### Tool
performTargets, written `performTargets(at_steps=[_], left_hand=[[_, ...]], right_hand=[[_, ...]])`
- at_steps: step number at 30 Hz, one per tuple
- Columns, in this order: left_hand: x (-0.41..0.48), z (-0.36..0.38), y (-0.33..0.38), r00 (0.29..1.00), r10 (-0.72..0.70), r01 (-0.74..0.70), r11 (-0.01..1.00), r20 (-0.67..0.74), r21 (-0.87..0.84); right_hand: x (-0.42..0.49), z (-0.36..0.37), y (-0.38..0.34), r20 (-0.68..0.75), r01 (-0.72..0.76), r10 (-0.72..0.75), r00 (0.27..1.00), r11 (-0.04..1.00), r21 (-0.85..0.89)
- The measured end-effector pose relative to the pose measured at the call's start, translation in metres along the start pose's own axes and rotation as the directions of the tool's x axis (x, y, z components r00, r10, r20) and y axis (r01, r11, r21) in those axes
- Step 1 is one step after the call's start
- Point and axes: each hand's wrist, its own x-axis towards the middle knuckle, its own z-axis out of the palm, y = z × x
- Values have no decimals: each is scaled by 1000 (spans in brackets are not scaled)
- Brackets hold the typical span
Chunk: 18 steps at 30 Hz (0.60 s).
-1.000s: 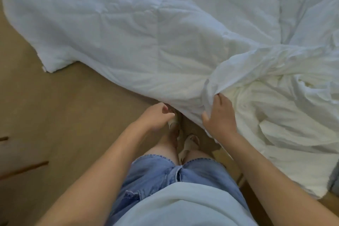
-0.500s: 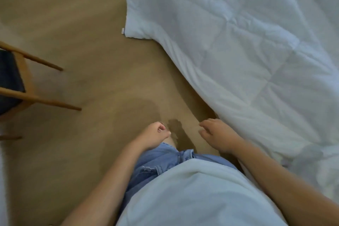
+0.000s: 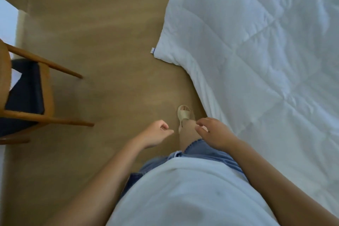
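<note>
A white quilted duvet [image 3: 256,57] lies spread over the right side, its corner with a small label [image 3: 152,50] resting on the tan floor [image 3: 102,42]. My left hand [image 3: 156,133] hangs in front of me with loosely curled fingers and holds nothing. My right hand [image 3: 212,132] hovers near the duvet's edge, fingers loosely bent, touching nothing. Below the hands I see my foot in a beige sandal [image 3: 184,115] stepping along the duvet's edge.
A wooden chair [image 3: 42,95] with a dark seat stands at the left, its legs pointing toward the middle. A pale wall or skirting [image 3: 7,18] shows at the far left. Open floor lies between the chair and the duvet.
My right hand let go of the white cover it gripped a second ago. I have turned and stepped left along the duvet; its corner and the chair have come into view.
</note>
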Motion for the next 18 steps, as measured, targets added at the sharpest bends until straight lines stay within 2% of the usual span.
performTargets(at_steps=[5,9,14,18], left_hand=[[58,-98,58,998,-41,40,999,-44,-20],[98,-184,99,988,-47,24,988,-145,-154],[143,-272,108,976,-112,53,954,-187,-296],[199,-362,102,974,-136,65,936,-184,-346]], right_hand=[[112,-92,-26,39,19,-16,999,998,-60],[200,-154,-63,118,83,-67,991,988,-128],[313,-205,-117,186,100,-77,980,987,-122],[411,-239,-163,128,84,-74,989,994,-68]])
